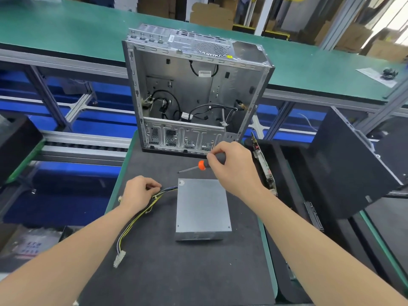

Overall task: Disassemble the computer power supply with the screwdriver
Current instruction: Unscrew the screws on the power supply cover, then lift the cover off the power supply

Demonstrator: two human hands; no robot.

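Power supply (202,208): grey metal box, closed, flat on the bench (176,279); cable bundle (136,219) exits its far left corner, ending in a white connector (119,258). Screwdriver (201,165): black handle, orange collar, shaft pointing left, just beyond the box.

One power supply (202,208) sits on the bench (198,272), with one wire bundle (134,219) running from it. There is one screwdriver (203,164) and two hands, left hand (139,191) and right hand (234,164). Behind stands one open computer case (194,89). At the right are one black computer case (344,160) and one circuit board (265,168).
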